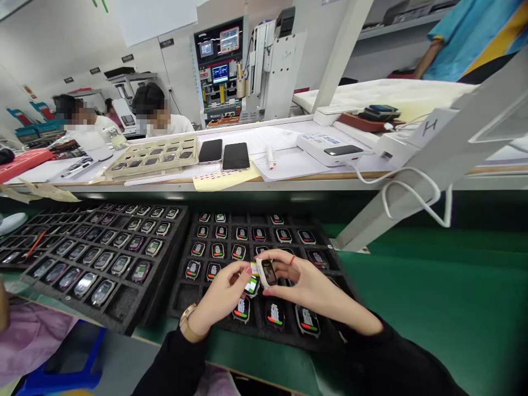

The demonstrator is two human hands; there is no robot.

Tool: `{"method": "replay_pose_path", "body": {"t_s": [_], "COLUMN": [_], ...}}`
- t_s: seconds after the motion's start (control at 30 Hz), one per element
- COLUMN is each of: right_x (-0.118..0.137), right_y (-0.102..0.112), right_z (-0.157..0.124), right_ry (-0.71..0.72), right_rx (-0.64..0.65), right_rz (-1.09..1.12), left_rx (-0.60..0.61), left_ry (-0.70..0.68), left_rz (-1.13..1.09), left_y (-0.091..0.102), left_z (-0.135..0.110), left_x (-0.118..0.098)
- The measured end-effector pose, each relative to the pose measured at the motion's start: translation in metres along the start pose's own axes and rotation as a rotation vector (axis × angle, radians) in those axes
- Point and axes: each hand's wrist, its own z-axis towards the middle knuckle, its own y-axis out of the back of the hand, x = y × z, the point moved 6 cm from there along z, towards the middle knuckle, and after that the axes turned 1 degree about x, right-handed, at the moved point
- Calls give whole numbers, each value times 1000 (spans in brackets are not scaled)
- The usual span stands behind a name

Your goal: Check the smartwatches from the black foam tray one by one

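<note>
My right hand (299, 279), a red band on one finger, grips a white-cased smartwatch (269, 272) by its edges, its dark face tilted to the right. Close against it, my left hand (225, 289) is closed on a second smartwatch (251, 285) with a lit green and white screen. A small yellow piece shows between the two watches; I cannot make out what it belongs to. Both hands are above a black foam tray (179, 297) whose compartments hold several smartwatches with red and green on their screens. My hands hide some of its middle compartments.
Left of it stands another foam tray (124, 300) of watches. A shelf above carries two phones (236, 157), a cream tray (154, 157) and a white box (330, 148) with a cable. A slanted metal post (383, 192) rises at right. Other people sit beyond the shelf.
</note>
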Motion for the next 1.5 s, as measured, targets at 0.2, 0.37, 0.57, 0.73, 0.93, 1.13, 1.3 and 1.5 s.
{"method": "replay_pose_path", "body": {"t_s": [0.2,0.37,0.57,0.73,0.93,1.13,1.3,1.5], "right_x": [-21,-38,-46,-43,-41,-44,-45,-41], "right_y": [-1,-2,3,5,5,10,11,10], "right_z": [-8,-16,-26,-32,-35,-37,-38,-36], "right_ry": [-57,-128,-190,-180,-180,-165,-166,-181], "right_rx": [-55,-140,-185,-149,-143,-169,-192,-199], "right_rz": [169,381,602,659,675,664,639,592], "left_rx": [-26,11,84,9,22,43,28,76], "left_ry": [-3,43,97,128,147,48,27,-37], "left_rz": [74,59,60,50,269,480,602,782], "left_y": [-1,0,-1,-3,-10,-13,-14,-15], "left_z": [0,4,0,1,4,4,3,5], "left_x": [-7,2,25,37,36,31,30,24]}}
